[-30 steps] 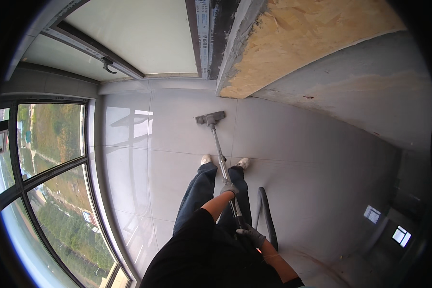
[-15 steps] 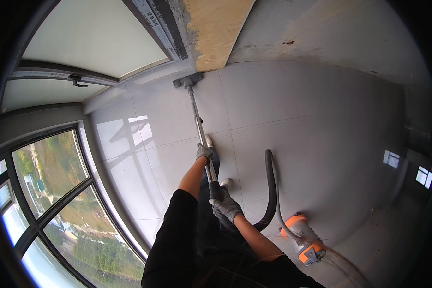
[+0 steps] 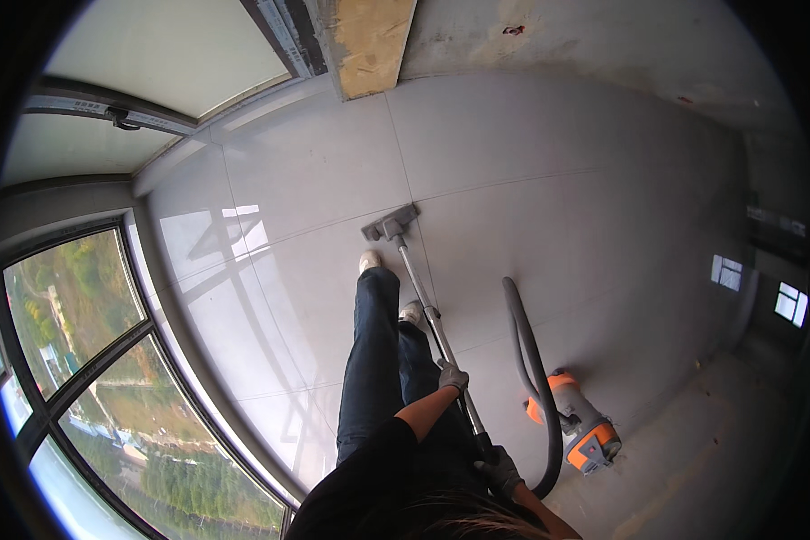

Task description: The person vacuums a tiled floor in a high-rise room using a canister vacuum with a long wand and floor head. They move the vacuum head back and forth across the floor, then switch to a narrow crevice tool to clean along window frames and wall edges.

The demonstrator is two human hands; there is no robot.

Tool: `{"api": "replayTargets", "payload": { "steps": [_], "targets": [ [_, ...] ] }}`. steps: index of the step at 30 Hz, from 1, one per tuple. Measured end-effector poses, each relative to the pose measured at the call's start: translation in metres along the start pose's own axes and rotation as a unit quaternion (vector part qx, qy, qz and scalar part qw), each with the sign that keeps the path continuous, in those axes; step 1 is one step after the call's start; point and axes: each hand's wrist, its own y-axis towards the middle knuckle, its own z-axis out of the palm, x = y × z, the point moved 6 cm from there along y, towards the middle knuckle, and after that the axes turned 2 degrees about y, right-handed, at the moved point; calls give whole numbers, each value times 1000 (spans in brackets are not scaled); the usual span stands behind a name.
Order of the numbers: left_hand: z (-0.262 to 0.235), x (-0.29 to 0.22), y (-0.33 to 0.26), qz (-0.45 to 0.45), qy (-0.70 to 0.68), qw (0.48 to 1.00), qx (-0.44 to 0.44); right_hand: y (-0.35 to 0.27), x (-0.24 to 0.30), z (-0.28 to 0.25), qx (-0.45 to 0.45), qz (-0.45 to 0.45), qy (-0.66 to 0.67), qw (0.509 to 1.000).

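A vacuum cleaner's metal tube [image 3: 435, 326] slants across the floor in front of me. Its wide grey floor head [image 3: 391, 223] lies flat on the grey tiles, just beyond my feet. Partway up the tube, my gloved left hand [image 3: 453, 374] is wrapped round the metal. My right hand [image 3: 499, 472], also gloved, grips the black handle at the tube's near end. From there a black hose [image 3: 535, 364] arches up on the right. The orange and grey vacuum canister [image 3: 583, 423] stands on the floor to the right of the hose.
Large windows [image 3: 144, 387] run along the left side, with a low sill. A rough wall [image 3: 594, 45] and a yellowish panel edge [image 3: 369, 45] border the tiled floor [image 3: 513, 135] at the far side. My shoes [image 3: 370, 261] stand close behind the floor head.
The floor head has come back from the far wall toward my feet and slightly right. Both hands have moved down and to the right with the tube, still holding it.
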Motion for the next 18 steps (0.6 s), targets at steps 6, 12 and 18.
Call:
{"api": "replayTargets", "payload": {
  "steps": [6,12,18],
  "targets": [
    [-101,-40,38,32,23,996,-76,64,51,52,-5,-44,127,991],
    [-228,-131,122,82,-14,986,-145,138,182,86,6,-84,234,969],
    [-286,-195,193,145,-145,962,-179,174,275,66,-9,-197,195,961]
  ]
}}
